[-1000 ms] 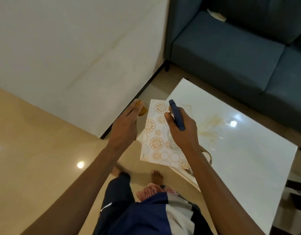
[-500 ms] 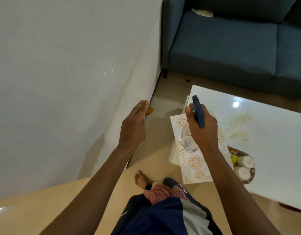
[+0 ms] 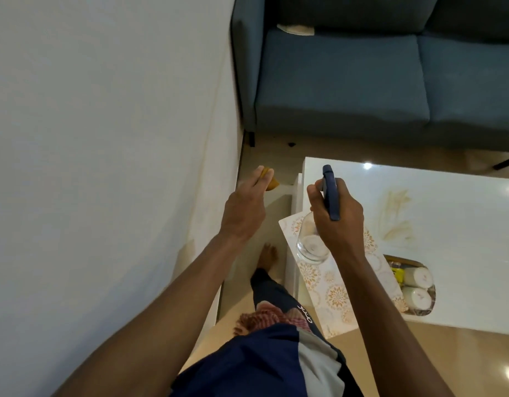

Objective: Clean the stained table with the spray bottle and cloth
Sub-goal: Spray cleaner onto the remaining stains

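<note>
Blue sofa (image 3: 362, 81) along the top, a pale cloth-like item (image 3: 296, 29) on its seat near the armrest. White wall (image 3: 104, 124) at left. Glossy beige floor (image 3: 419, 365). Patterned white-and-gold placemat (image 3: 333, 293) on the near corner of the counter, overhanging the edge. Oval tray (image 3: 428, 306) just right of it holding two white rolls (image 3: 418, 286) and a yellow item (image 3: 398, 274).

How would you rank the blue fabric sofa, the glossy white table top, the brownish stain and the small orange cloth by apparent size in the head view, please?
Largest to smallest as they look:
1. Blue fabric sofa
2. Glossy white table top
3. Brownish stain
4. Small orange cloth, mostly hidden by the left hand

The sofa and table run out of frame.
</note>
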